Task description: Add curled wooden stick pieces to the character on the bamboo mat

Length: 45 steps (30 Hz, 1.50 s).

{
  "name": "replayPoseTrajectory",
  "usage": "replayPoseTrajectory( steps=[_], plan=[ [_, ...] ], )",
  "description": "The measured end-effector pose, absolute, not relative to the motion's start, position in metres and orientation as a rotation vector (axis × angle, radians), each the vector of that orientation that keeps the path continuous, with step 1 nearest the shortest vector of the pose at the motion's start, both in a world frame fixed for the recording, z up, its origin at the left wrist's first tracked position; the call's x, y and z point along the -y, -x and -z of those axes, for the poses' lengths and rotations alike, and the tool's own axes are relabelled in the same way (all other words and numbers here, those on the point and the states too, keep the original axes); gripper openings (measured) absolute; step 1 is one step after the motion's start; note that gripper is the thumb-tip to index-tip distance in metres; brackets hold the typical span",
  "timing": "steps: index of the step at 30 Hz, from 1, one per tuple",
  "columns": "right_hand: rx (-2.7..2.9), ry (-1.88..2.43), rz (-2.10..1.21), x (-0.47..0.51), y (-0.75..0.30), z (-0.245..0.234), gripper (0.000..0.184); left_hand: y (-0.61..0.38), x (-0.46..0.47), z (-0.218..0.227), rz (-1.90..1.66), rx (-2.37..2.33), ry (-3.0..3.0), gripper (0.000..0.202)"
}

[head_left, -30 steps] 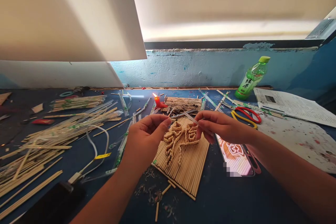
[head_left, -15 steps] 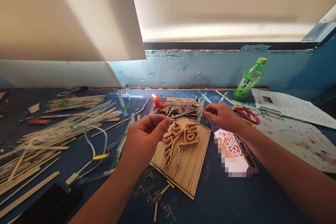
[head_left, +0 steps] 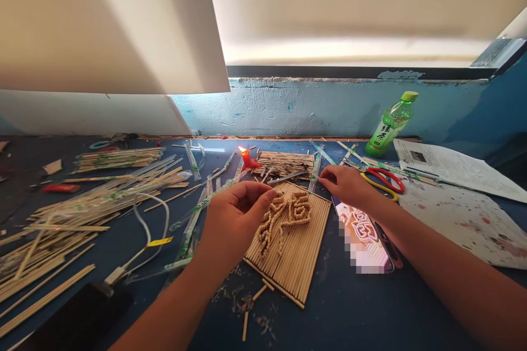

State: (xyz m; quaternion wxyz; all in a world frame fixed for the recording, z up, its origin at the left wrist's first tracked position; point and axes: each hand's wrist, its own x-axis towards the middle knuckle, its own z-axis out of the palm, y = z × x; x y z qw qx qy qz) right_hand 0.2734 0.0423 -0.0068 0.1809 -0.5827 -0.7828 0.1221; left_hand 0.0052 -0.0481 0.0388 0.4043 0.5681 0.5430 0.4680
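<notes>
A mat of bamboo sticks [head_left: 298, 266] lies on the blue table, with characters built from small bead-like wooden pieces [head_left: 284, 214] on top of it. My left hand [head_left: 234, 216] hovers at the mat's left edge. Its fingers are curled and the thumb is pinched to a fingertip; what it holds is too small to see. My right hand [head_left: 346, 184] rests low at the mat's far right corner, fingers pinched together beside a wrapped chopstick [head_left: 316, 167]. A phone [head_left: 364, 236] showing a picture lies just under that wrist.
A lit red candle [head_left: 246, 158] burns behind the mat, next to a second stick mat [head_left: 288, 163]. Red and yellow scissors [head_left: 385, 181], a green bottle [head_left: 391, 123] and papers [head_left: 453, 167] lie right. Chopstick piles [head_left: 82, 203] and a white cable [head_left: 152, 230] fill the left.
My right hand, which held a thin pale strip over the mat, moved right and down to the table by the mat's corner. My left hand sank slightly toward the mat.
</notes>
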Motion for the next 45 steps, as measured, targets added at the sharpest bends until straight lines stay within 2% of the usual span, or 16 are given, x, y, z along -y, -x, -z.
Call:
replayPoseTrajectory(
  steps=[5, 9, 13, 26, 31, 35, 41, 42, 45],
  plan=[
    [2.174, 1.468, -0.171, -0.026, -0.261, -0.015, 0.021, -0.005, 0.048, -0.033, -1.128, -1.420, -1.572, 0.021],
    [2.200, 1.152, -0.220, 0.012, -0.231, -0.047, 0.021, -0.006, 0.050, -0.032, -1.076, -1.435, -1.669, 0.022],
    [2.292, 0.949, -0.225, 0.039, -0.208, -0.055, 0.018, -0.010, 0.054, -0.035, -1.029, -1.424, -1.712, 0.022],
    [2.302, 1.031, -0.290, 0.043, -0.203, -0.046, 0.013, -0.014, 0.059, -0.036, -1.044, -1.368, -1.718, 0.020],
    [2.133, 1.149, -0.354, 0.000, -0.223, -0.056, 0.014, -0.014, 0.059, -0.035, -1.070, -1.405, -1.666, 0.021],
    [1.926, 1.283, -0.398, -0.070, -0.260, -0.091, 0.030, -0.014, 0.058, -0.031, -1.039, -1.407, -1.691, 0.025],
    [1.426, 1.296, 0.146, -0.138, -0.327, -0.187, 0.060, -0.013, 0.058, -0.030, -1.042, -1.419, -1.716, 0.025],
    [1.413, 1.291, 0.148, -0.139, -0.332, -0.195, 0.059, -0.012, 0.057, -0.031, -1.042, -1.421, -1.714, 0.025],
    [1.485, 1.187, 0.075, -0.131, -0.328, -0.193, 0.037, -0.011, 0.057, -0.032, -1.032, -1.417, -1.710, 0.025]
  ],
)
